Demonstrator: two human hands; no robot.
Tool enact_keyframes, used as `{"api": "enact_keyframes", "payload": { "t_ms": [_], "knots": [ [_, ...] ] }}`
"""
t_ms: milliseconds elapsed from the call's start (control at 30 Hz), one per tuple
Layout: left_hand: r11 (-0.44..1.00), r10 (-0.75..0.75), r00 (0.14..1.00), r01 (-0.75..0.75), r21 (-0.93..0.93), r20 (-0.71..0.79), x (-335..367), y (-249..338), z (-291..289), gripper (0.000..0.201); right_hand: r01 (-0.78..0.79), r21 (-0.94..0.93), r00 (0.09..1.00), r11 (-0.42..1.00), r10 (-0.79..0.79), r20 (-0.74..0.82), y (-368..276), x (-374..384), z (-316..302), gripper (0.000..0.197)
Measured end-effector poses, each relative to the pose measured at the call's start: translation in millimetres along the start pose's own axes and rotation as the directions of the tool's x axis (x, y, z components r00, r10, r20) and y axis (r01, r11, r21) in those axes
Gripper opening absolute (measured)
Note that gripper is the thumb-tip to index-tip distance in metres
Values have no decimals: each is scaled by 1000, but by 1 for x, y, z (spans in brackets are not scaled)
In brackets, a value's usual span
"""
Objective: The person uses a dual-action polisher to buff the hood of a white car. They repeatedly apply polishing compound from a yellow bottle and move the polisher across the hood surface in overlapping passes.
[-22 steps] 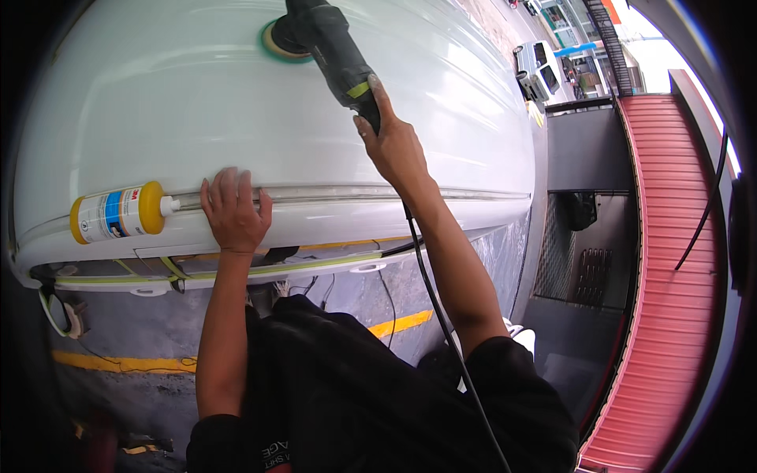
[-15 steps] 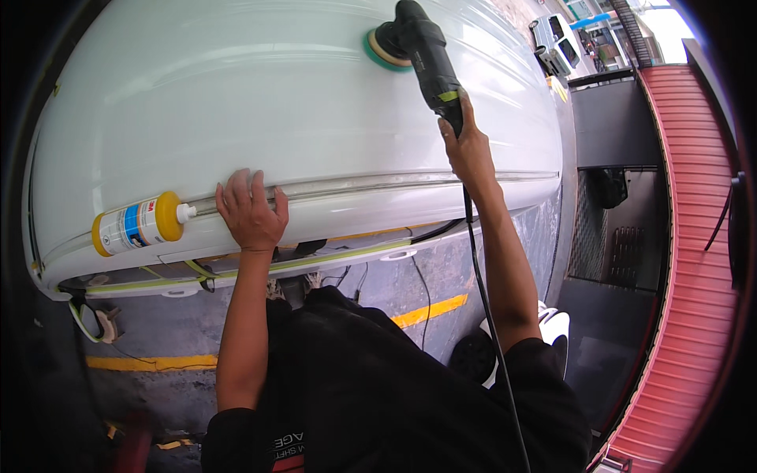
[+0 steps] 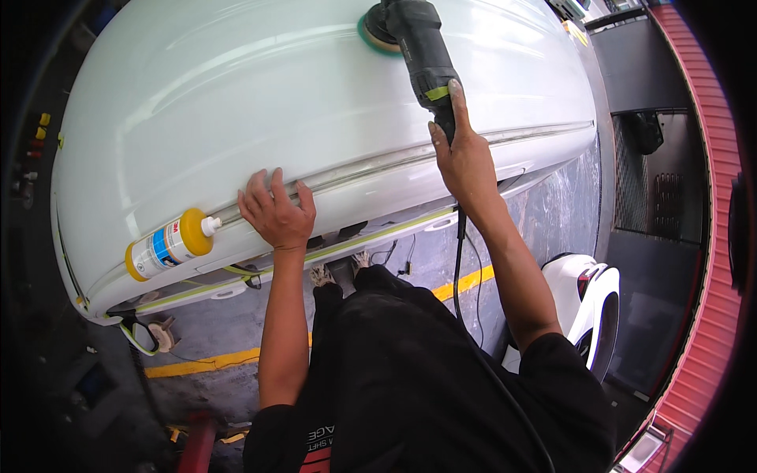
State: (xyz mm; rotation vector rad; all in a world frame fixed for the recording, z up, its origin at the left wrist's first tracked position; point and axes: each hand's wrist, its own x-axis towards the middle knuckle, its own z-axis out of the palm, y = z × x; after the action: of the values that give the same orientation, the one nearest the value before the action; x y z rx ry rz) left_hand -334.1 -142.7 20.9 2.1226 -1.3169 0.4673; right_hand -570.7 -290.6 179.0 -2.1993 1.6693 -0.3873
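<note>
My right hand (image 3: 467, 162) is closed round the rear handle of a black polisher (image 3: 426, 51), one finger stretched along its body. The polisher's round pad (image 3: 377, 38), green-edged, rests on the white vehicle roof (image 3: 260, 94). A black cord hangs from the handle and runs down past my right arm. My left hand (image 3: 277, 211) lies on the roof's edge by the grooved rail, fingers spread, holding nothing. Just left of it, a bottle (image 3: 168, 243) with yellow ends, a white label and a white nozzle lies on its side along the rail.
Below the roof edge, the vehicle's side carries yellow-green masking tape and a side mirror (image 3: 140, 335). Yellow lines (image 3: 205, 365) cross the grey floor, where cords lie. A white car (image 3: 579, 307) stands at the right, near a red corrugated panel (image 3: 698, 276).
The view has shifted and turned, so the roof and bottle appear farther right. My right hand still holds the polisher on the roof; my left hand stays at the edge.
</note>
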Motion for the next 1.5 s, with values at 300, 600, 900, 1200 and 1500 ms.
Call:
{"api": "enact_keyframes", "payload": {
  "t_ms": [300,600,900,1200,1500],
  "knots": [
    [994,-66,998,65,-92,-9,5,-3,0,35,198,42,968,979,-202,150,-72,-26,52,79],
    [981,18,997,-31,-191,-70,159,19,-10,60,251,150,913,956,-286,291,-60,-63,51,77],
    [909,294,941,-221,-353,167,192,178,43,55,22,342,990,939,-67,121,13,-102,5,84],
    [944,149,975,-91,-317,165,194,76,3,51,83,423,934,903,-218,283,-52,-109,32,83],
    [989,-108,971,126,-73,215,215,-169,-76,52,66,825,763,561,-561,321,-145,-97,115,71]
  ]
}}
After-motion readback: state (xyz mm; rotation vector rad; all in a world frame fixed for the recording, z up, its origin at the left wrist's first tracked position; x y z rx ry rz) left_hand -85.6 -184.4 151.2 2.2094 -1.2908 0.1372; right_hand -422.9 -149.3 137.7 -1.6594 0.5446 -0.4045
